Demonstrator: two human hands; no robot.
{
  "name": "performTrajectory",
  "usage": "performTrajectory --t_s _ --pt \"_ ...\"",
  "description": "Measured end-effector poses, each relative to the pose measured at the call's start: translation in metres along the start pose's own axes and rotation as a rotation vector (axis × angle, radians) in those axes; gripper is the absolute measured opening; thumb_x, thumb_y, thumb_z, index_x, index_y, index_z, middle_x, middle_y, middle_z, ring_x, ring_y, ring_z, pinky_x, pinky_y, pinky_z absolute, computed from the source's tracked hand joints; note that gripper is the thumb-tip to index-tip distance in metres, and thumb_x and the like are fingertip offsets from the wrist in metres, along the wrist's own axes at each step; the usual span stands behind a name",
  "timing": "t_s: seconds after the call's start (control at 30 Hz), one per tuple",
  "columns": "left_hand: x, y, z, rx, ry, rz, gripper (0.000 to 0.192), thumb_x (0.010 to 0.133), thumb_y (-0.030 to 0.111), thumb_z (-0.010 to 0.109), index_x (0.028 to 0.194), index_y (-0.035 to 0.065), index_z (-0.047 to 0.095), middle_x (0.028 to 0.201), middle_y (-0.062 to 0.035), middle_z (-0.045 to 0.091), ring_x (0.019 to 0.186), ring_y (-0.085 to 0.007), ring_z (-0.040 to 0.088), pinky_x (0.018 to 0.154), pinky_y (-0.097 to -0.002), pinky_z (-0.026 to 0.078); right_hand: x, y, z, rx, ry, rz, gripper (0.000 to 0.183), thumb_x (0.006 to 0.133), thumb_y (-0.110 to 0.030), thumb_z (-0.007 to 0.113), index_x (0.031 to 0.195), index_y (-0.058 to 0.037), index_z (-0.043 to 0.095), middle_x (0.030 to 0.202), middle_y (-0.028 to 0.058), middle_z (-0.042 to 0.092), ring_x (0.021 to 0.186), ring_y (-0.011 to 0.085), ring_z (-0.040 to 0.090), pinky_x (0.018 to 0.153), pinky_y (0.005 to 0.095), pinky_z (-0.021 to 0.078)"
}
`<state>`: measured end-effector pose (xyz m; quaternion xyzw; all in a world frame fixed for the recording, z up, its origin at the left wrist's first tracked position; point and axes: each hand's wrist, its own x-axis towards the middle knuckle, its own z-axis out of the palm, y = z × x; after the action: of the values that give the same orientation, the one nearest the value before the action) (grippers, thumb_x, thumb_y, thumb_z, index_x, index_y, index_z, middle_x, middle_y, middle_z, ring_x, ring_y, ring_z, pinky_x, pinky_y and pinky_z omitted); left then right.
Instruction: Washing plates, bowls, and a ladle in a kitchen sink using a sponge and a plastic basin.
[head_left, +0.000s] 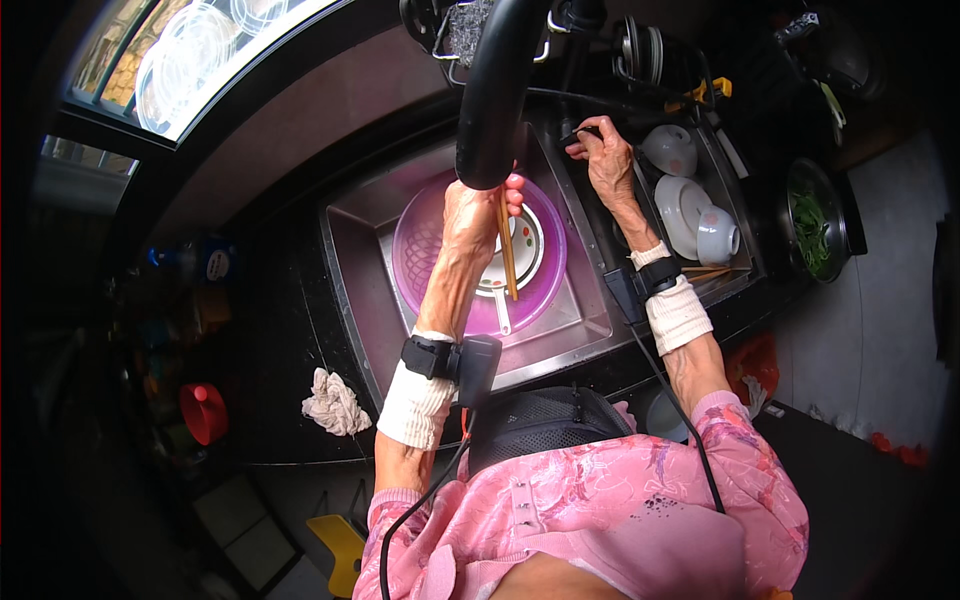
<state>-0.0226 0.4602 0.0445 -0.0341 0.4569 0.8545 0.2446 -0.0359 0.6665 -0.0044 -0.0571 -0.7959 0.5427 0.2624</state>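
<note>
My left hand (474, 214) is over a purple plastic basin (420, 251) in the steel sink (352, 262), its fingers closed on wooden chopsticks (508, 255). Beneath them in the basin lie a white dish with coloured spots (531, 244) and a white spoon (502, 311). The black faucet spout (491, 112) hangs over my left fingertips and hides part of them. Behind the sink's right corner, my right hand (611, 165) grips a small black faucet lever (579, 137) between thumb and fingers.
White bowls (718, 236) and a white plate (675, 217) sit in the right-hand basin (739, 202). A metal bowl of green leaves (811, 232) stands further right. Left of the sink lie a crumpled cloth (335, 403) and a red container (203, 414).
</note>
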Motion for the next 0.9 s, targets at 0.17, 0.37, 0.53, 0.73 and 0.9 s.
performTrajectory --t_s 0.17,0.37,0.53,0.73,0.9 --pt "-0.002 0.0 -0.001 -0.004 0.0 0.002 0.022 0.095 0.017 0.047 0.101 -0.0024 0.054 0.076 -0.0062 0.057 0.061 -0.0116 0.053 0.055 -0.0239 0.045 0.0 0.002 0.001 -0.003 -0.001 -0.023 0.009 0.086 -0.008 0.053 0.092 -0.0018 0.054 0.074 0.0112 0.063 0.063 0.0178 0.065 0.054 0.0259 0.0515" --pt "-0.001 -0.001 -0.001 0.01 0.006 0.006 0.021 0.095 0.017 0.047 0.101 -0.0024 0.055 0.075 -0.0059 0.057 0.061 -0.0113 0.053 0.055 -0.0234 0.045 -0.001 0.001 0.001 0.011 0.005 -0.002 0.008 0.086 -0.007 0.053 0.092 -0.0015 0.054 0.071 0.011 0.062 0.063 0.0177 0.065 0.055 0.026 0.0516" --pt "0.0 -0.002 -0.002 0.013 0.006 0.001 0.022 0.095 0.017 0.047 0.101 -0.0024 0.055 0.075 -0.0056 0.057 0.06 -0.0114 0.053 0.055 -0.0234 0.045 -0.001 0.002 0.0 0.002 0.001 -0.011 0.008 0.086 -0.008 0.053 0.092 -0.0017 0.054 0.071 0.0108 0.062 0.063 0.0173 0.065 0.055 0.026 0.0513" --pt "0.001 -0.004 -0.006 0.016 0.003 0.007 0.022 0.094 0.017 0.048 0.101 -0.0028 0.055 0.076 -0.0058 0.057 0.06 -0.0119 0.053 0.055 -0.024 0.046 -0.003 -0.001 0.0 0.008 -0.003 -0.014 0.008 0.086 -0.008 0.053 0.092 -0.0022 0.054 0.071 0.0101 0.062 0.063 0.0166 0.065 0.056 0.0258 0.0512" --pt "0.001 -0.01 -0.009 0.027 0.0 -0.006 0.021 0.094 0.015 0.047 0.101 -0.0031 0.055 0.076 -0.0067 0.059 0.059 -0.0123 0.054 0.055 -0.0242 0.046 -0.002 -0.001 -0.004 0.008 -0.042 -0.014 0.009 0.087 -0.009 0.053 0.093 -0.0028 0.054 0.07 0.0095 0.062 0.062 0.0157 0.064 0.056 0.0261 0.0509"
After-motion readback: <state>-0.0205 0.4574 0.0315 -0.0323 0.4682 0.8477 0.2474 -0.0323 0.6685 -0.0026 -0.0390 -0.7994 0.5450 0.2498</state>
